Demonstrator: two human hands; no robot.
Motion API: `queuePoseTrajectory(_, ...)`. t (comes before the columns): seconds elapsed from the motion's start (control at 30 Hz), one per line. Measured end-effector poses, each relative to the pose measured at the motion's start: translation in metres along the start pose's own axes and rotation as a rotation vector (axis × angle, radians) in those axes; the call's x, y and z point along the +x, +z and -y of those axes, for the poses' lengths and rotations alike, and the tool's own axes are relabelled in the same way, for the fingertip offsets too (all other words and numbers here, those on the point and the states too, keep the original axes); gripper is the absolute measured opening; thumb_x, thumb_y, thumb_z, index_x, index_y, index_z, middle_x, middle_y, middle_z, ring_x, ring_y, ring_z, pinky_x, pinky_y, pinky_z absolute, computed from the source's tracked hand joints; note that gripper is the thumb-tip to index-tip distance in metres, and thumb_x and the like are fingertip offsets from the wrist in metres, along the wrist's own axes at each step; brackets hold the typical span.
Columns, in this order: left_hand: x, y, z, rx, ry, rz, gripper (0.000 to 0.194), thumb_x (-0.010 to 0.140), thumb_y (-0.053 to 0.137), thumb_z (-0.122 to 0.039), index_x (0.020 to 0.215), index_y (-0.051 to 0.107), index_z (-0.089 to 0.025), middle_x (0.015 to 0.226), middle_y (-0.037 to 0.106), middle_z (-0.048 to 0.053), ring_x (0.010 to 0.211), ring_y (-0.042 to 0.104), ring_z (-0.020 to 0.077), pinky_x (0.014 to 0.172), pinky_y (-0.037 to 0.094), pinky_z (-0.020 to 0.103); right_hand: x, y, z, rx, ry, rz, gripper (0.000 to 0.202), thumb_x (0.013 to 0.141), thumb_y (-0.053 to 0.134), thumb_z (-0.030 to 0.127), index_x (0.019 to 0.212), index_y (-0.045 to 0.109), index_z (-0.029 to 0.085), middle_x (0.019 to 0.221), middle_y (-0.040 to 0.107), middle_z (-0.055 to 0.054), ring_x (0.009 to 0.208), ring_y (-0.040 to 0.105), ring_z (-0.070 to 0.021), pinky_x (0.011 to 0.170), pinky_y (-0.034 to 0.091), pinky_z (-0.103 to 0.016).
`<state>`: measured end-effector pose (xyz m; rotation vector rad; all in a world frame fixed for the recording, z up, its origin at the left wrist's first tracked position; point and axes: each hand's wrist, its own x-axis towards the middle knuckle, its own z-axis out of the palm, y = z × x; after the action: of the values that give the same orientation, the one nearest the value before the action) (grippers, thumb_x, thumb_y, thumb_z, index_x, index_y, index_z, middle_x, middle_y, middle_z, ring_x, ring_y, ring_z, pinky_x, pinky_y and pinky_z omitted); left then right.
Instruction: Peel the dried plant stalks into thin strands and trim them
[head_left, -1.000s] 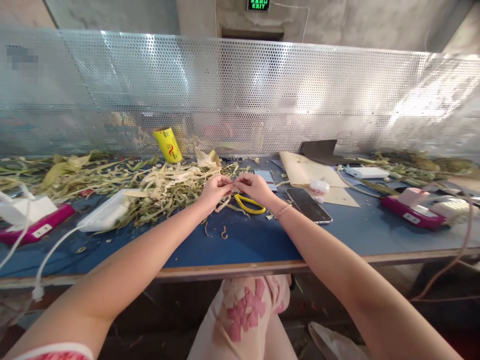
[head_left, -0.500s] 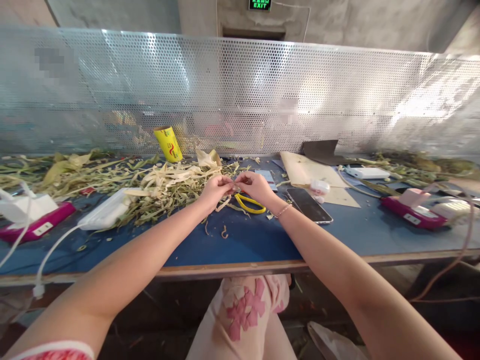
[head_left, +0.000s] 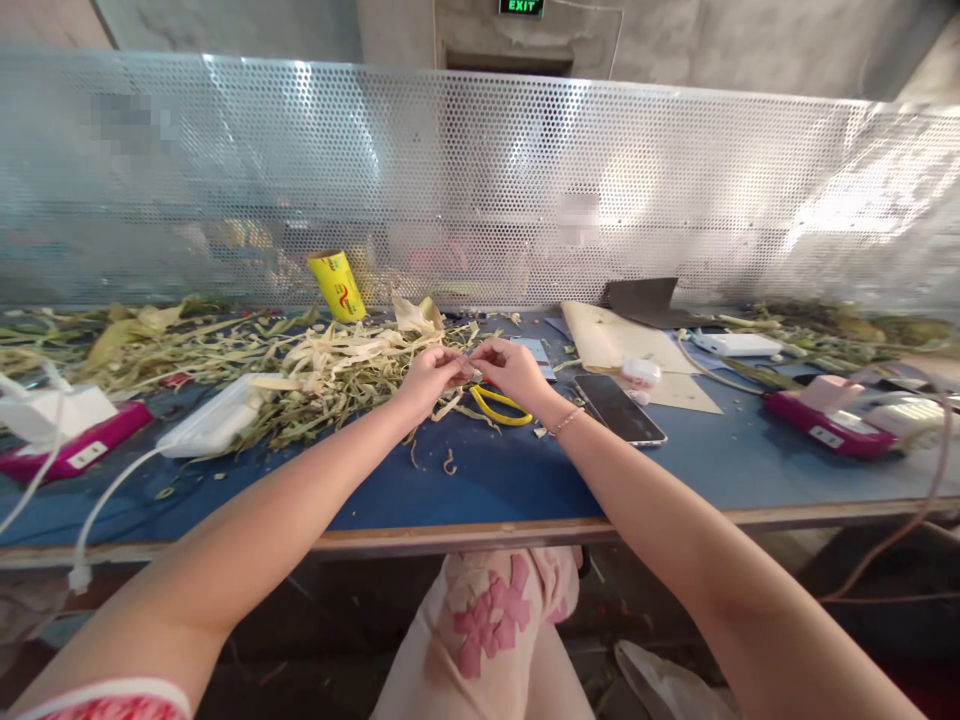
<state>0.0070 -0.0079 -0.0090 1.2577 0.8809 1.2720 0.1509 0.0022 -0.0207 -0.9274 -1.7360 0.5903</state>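
Observation:
My left hand (head_left: 435,377) and my right hand (head_left: 510,368) meet fingertip to fingertip above the blue table (head_left: 495,490). Both are closed in a pinch around something small and pale, too little of it showing to name. Just below my right hand lies a yellow loop-shaped handle (head_left: 501,408), its other end hidden by the fingers. Beside my left hand spreads a heap of dried, pale green and straw-coloured leaf strips (head_left: 337,365). A dark-screened phone (head_left: 621,408) rests near my right wrist.
A yellow tube (head_left: 337,286) stands tilted behind the heap, before a perforated metal screen (head_left: 495,190). White power bank (head_left: 217,417), magenta power strips (head_left: 825,425) and cables lie at both sides. Tan paper sheets (head_left: 615,335) and a small white case (head_left: 641,373) are at right.
Both hands stay together in almost the same place, with only slight finger movement. The things on the table have not moved.

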Motion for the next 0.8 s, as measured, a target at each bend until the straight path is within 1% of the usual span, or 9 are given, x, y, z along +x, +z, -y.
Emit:
queuePoseTrajectory(0.23,0.0008,0.0005,0.0011,-0.004,-0.016,-0.013,0.01,0.062,0.065,-0.011,0.063,0.056,-0.012,0.053,0.06,-0.002,0.053,0.058,0.0082,0.063,0.047,0.024,0.0009,-0.0001,0.0009,-0.017,-0.001,-0.001,0.005,0.066,0.055,0.02,0.07,0.057,0.018,0.069,0.062,-0.001,0.062,0.055,-0.0112,0.061,0.044,-0.025)
queuePoseTrajectory(0.43,0.0013,0.0001,0.0022,-0.032,-0.015,0.004,0.01,0.063,0.066,-0.009,0.066,0.056,-0.012,0.057,0.061,-0.002,0.055,0.059,0.0082,0.067,0.048,0.026,-0.0003,-0.0006,0.0027,-0.035,0.012,0.009,0.011,0.07,0.055,0.028,0.072,0.059,0.018,0.068,0.063,-0.001,0.06,0.055,-0.0111,0.061,0.045,-0.025)
queuePoseTrajectory(0.53,-0.0007,0.0011,0.0003,-0.053,-0.037,0.011,0.01,0.063,0.065,-0.007,0.066,0.056,-0.011,0.058,0.062,-0.001,0.055,0.06,0.0081,0.067,0.048,0.025,-0.0001,-0.001,0.0005,-0.043,0.009,-0.002,0.011,0.07,0.055,0.027,0.072,0.06,0.018,0.068,0.063,-0.001,0.06,0.056,-0.0114,0.061,0.045,-0.025)
queuePoseTrajectory(0.67,-0.0029,0.0024,-0.0028,-0.067,-0.074,0.037,0.008,0.067,0.065,-0.01,0.067,0.058,-0.01,0.059,0.063,0.001,0.056,0.06,0.0083,0.065,0.049,0.023,0.0003,-0.0011,-0.0003,-0.083,-0.023,-0.03,0.007,0.067,0.055,0.021,0.069,0.06,0.018,0.067,0.063,-0.001,0.061,0.055,-0.0116,0.061,0.045,-0.026)
queuePoseTrajectory(0.8,-0.0011,0.0008,-0.0018,-0.062,-0.075,0.016,0.012,0.065,0.069,-0.013,0.064,0.057,-0.01,0.057,0.062,0.001,0.055,0.06,0.008,0.064,0.048,0.022,0.0,0.0002,0.0032,-0.079,-0.015,-0.026,0.005,0.066,0.057,0.022,0.067,0.06,0.018,0.068,0.062,-0.001,0.06,0.054,-0.0112,0.06,0.045,-0.025)
